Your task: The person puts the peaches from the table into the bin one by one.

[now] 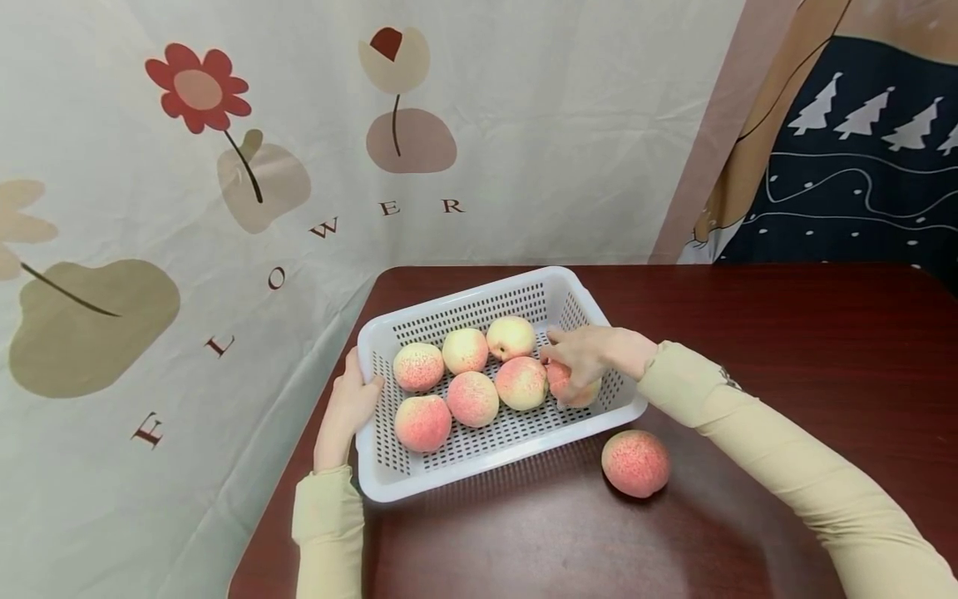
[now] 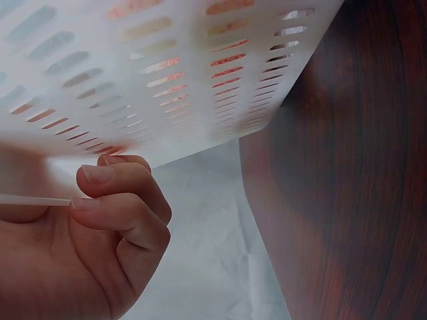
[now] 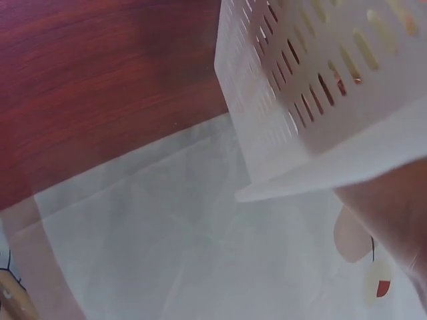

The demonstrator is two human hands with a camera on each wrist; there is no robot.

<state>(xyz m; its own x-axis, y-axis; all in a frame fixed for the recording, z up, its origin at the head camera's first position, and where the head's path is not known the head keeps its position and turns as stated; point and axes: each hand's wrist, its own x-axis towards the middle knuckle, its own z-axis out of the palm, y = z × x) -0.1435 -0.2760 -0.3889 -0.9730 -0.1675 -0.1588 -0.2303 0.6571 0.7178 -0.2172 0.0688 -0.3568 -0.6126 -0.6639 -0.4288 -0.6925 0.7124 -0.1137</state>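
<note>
A white slotted plastic basket point(image 1: 464, 472) holds several pink-and-yellow peaches point(image 1: 474, 399) in two rough rows. My left hand point(image 1: 350, 406) grips its left end; in the left wrist view the curled fingers point(image 2: 127, 213) hook over the rim beside the slotted wall point(image 2: 180, 93). Reaching over the right end, my right hand point(image 1: 587, 349) grips a peach point(image 1: 585, 394) inside the basket, its fingers bent over the top and partly hiding it. In the right wrist view the basket's wall point(image 3: 293, 100) covers that hand's fingers, leaving only part of the hand point(image 3: 393, 213) in sight.
One more peach point(image 1: 636, 463) lies on the dark red wooden table point(image 1: 748, 333), just outside the basket's front right corner. A pale cloth point(image 1: 561, 125) with printed flowers and letters hangs behind and left of the table. A dark tree-patterned cloth point(image 1: 861, 183) is at back right.
</note>
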